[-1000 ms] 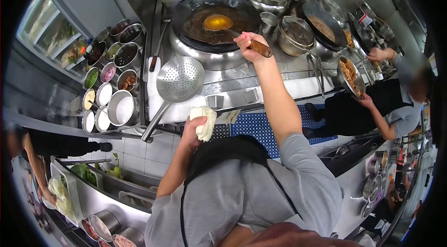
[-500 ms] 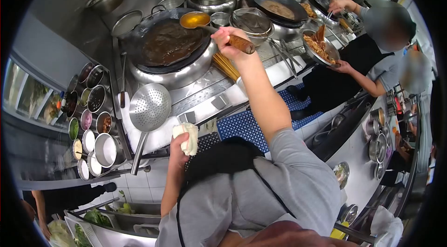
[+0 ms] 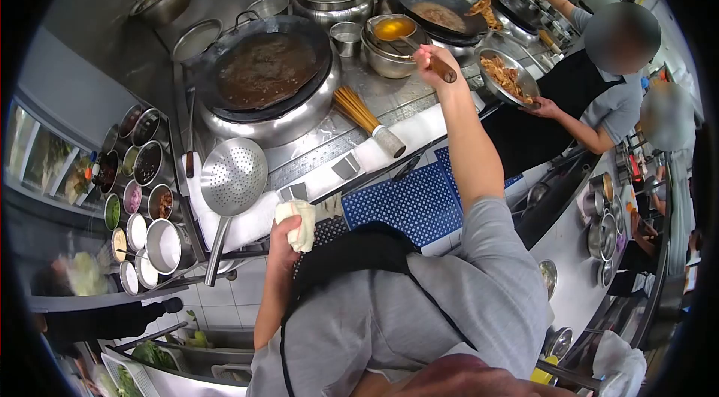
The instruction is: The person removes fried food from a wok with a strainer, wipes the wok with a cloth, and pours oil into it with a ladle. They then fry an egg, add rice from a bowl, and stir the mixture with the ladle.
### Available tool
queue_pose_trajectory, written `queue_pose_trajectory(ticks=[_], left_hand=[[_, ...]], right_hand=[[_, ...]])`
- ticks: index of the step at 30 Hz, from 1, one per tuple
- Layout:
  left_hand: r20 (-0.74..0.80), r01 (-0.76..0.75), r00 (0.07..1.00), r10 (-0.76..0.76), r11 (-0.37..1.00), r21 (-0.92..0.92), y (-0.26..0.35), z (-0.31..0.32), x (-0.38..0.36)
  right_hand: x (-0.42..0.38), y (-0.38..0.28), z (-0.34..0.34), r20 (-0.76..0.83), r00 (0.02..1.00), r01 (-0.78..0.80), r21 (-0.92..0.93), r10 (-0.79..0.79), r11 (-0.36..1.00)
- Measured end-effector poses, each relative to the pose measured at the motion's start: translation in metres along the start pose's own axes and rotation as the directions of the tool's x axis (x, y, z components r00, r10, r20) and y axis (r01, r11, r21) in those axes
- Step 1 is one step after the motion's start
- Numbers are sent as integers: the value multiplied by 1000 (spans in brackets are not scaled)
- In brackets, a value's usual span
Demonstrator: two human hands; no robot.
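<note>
My right hand (image 3: 437, 66) grips the wooden handle of a ladle (image 3: 394, 27), its bowl full of golden liquid that looks like oil. The bowl is over a metal pot (image 3: 383, 61) at the back of the range; whether it touches the strainer there is hard to tell. Near my waist, my left hand (image 3: 281, 244) is closed around a folded white cloth (image 3: 298, 225). In front of me a large black wok (image 3: 325, 56) holds dark brown liquid (image 3: 266, 71) with a rippled surface.
A perforated skimmer (image 3: 234, 176) and a bamboo brush (image 3: 359, 111) lie along the front ledge. Several seasoning containers (image 3: 163, 243) stand at left. At right, a co-worker (image 3: 573, 90) holds a metal bowl (image 3: 487, 86) of food beside another wok (image 3: 408, 4).
My right hand has carried the full ladle rightward, from the wok's edge to over the pot. My left hand keeps the cloth. The co-worker's utensil has lifted food from the bowl toward the back wok.
</note>
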State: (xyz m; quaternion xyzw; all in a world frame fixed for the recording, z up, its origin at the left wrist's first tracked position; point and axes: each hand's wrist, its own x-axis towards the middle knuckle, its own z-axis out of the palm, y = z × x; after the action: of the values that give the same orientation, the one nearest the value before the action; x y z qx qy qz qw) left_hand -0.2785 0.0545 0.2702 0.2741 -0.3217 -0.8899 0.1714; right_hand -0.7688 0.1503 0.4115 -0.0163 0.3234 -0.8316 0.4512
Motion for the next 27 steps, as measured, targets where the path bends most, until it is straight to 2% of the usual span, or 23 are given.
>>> queue_pose_trajectory(ticks=[1, 3, 5, 6, 9, 12, 15, 21, 27], left_hand=[[-2, -9, 1000, 9, 1000, 0, -1, -2, 0], [-22, -23, 999, 23, 1000, 6, -1, -2, -1], [-60, -27, 998, 28, 999, 18, 0, 0, -2], [-55, -22, 998, 23, 999, 25, 0, 1, -3], [-43, -9, 999, 10, 999, 37, 2, 6, -3], [-29, -1, 1000, 2, 999, 38, 3, 9, -1], [-1, -4, 1000, 4, 999, 41, 1, 7, 1], [-17, 6, 1000, -5, 998, 56, 4, 6, -3], [-30, 33, 999, -31, 998, 53, 12, -8, -12]], right_hand=[[2, -3, -10, -12, 999, 42, -79, -43, 996], [9, -9, -25, -116, 992, 8, -307, -46, 952], [16, -14, -36, -234, 969, -68, -556, -78, 829], [8, -11, -28, -301, 942, -77, -624, -148, 778], [-2, -6, -27, -295, 916, -54, -760, -271, 648], [1, -2, -38, -170, 907, 19, -898, -386, 439], [4, 6, -47, -77, 913, 82, -928, -402, 364], [-15, 24, -37, 34, 879, 22, -999, -475, -31], [-19, 37, -33, 50, 856, -65, -977, -515, -203]])
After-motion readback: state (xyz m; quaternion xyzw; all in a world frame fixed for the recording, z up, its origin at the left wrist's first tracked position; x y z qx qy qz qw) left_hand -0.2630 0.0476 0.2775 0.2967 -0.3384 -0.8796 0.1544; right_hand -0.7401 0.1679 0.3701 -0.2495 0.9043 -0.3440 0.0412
